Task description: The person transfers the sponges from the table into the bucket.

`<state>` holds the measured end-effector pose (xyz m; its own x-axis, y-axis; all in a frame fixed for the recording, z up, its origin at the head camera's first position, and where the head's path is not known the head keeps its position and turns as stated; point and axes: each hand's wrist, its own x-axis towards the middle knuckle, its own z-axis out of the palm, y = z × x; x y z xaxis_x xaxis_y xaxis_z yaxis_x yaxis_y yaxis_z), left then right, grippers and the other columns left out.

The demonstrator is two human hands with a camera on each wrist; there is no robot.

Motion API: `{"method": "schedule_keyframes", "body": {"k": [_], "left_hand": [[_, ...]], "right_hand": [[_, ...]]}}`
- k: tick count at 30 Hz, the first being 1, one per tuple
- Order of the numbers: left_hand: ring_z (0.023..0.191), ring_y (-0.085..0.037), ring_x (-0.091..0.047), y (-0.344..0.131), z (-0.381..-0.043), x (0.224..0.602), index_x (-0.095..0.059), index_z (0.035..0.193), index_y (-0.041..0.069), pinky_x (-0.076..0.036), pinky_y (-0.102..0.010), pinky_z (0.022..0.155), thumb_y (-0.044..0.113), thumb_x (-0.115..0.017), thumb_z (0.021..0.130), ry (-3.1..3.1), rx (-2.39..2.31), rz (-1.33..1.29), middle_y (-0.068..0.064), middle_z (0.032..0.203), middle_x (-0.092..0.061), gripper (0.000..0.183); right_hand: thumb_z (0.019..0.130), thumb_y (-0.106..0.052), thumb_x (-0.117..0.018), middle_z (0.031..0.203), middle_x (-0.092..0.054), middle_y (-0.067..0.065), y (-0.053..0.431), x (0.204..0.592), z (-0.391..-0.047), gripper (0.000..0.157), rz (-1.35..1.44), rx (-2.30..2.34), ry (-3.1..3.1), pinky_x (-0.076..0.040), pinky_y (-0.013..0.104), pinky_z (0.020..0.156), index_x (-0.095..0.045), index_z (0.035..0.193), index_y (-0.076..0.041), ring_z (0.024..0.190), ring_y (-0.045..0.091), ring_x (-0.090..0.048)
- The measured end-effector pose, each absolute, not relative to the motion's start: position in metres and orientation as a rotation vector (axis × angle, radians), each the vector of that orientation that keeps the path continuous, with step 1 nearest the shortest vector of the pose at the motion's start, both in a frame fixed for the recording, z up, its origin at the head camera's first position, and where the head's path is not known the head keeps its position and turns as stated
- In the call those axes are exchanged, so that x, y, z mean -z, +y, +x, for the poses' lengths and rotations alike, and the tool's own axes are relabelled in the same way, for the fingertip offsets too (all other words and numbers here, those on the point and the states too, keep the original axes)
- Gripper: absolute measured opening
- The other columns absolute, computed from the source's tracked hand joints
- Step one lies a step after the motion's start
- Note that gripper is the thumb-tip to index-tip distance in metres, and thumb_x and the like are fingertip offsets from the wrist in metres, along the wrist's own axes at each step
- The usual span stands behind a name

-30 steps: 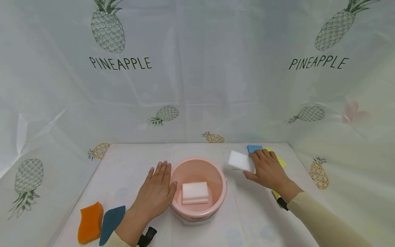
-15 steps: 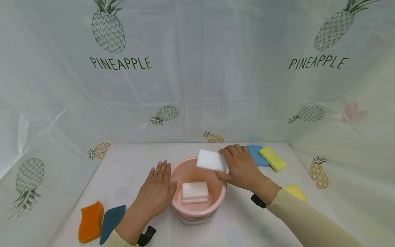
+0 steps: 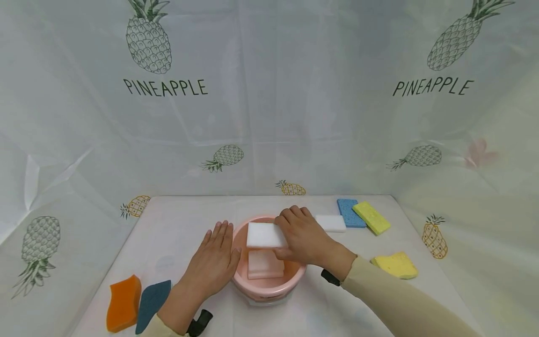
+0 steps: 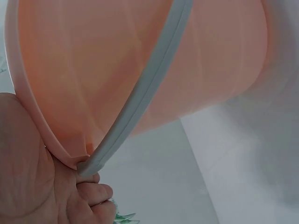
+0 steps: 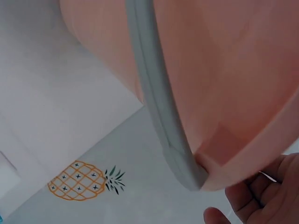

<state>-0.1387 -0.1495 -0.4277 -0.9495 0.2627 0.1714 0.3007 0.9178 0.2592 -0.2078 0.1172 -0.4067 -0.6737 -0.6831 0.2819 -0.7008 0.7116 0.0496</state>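
Note:
A pink bucket [image 3: 269, 294] stands in the middle of the table, with a white sponge block [image 3: 265, 265] lying inside it. Fingers straight, my left hand [image 3: 214, 262] rests along the bucket's left rim. My right hand [image 3: 309, 241] grips another white sponge block [image 3: 265, 235] by its right end, over the bucket's opening, above and behind the block inside. The bucket's grey handle [image 4: 135, 100] hangs down its side in the left wrist view. In the right wrist view, the held block is hidden and only part of the right hand [image 5: 268, 193] shows beside the rim.
At the back right lie a white block [image 3: 331, 223], a blue sponge [image 3: 350, 213] and a yellow-green sponge [image 3: 372, 218]. A yellow sponge [image 3: 396, 265] is nearer on the right. Front left are an orange sponge [image 3: 124, 304] and a dark blue one [image 3: 152, 302]. Pineapple-print sheeting [image 3: 269, 117] surrounds the table.
My right hand has carried the white sponge block left from the back right to over the bucket, uncovering the sponges there. My left hand has stayed at the rim.

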Motion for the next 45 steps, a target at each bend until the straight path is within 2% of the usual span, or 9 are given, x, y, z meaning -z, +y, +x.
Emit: {"method": "schedule_keyframes", "body": {"k": [7,33,45], "left_hand": [[0.160,-0.041,-0.026,-0.150,-0.138,0.428,-0.033,0.160,-0.010,-0.023,-0.057,0.130,0.033,-0.045,0.112,-2.965,0.456,-0.435,-0.028,0.168,-0.033,0.066],[0.160,-0.041,-0.027,-0.151,-0.140,0.430,-0.033,0.160,-0.010,-0.024,-0.057,0.130,0.033,-0.045,0.112,-2.965,0.475,-0.432,-0.027,0.168,-0.034,0.066],[0.159,-0.041,-0.028,-0.151,-0.140,0.433,-0.033,0.160,-0.009,-0.024,-0.057,0.130,0.033,-0.046,0.112,-2.947,0.483,-0.433,-0.027,0.168,-0.034,0.066]], "right_hand": [[0.087,-0.057,-0.074,0.116,-0.062,0.000,0.111,0.411,-0.209,0.058,1.147,-0.040,-2.677,-0.047,0.037,0.094,-0.063,0.125,-0.015,0.106,0.019,-0.050],[0.087,-0.064,-0.072,0.109,-0.064,0.002,0.102,0.416,-0.215,0.059,1.213,0.185,-2.602,-0.043,0.039,0.086,-0.066,0.116,-0.012,0.099,0.021,-0.051],[0.088,-0.068,-0.070,0.113,-0.066,0.004,0.102,0.416,-0.214,0.062,1.217,0.265,-2.599,-0.042,0.040,0.086,-0.066,0.114,-0.012,0.099,0.022,-0.051]]}}
